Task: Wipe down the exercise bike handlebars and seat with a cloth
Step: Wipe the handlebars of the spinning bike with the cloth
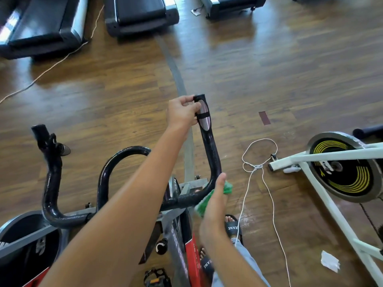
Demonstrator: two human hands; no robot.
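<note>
The exercise bike's black handlebars (51, 183) curve across the lower middle of the head view. My left hand (183, 112) grips the tip of the right handlebar horn (209, 141), beside its silver sensor plate. My right hand (215, 206) holds a green cloth (227, 188) against the bend at the foot of that horn; most of the cloth is hidden behind my palm. The seat is out of view.
The red and black bike frame (190, 251) and a pedal (157, 277) lie below the bars, with my sandalled feet beside them. A white bike with a flywheel (342, 166) stands at right. A white cord (267, 187) trails over the wooden floor. Treadmills (141, 15) line the far side.
</note>
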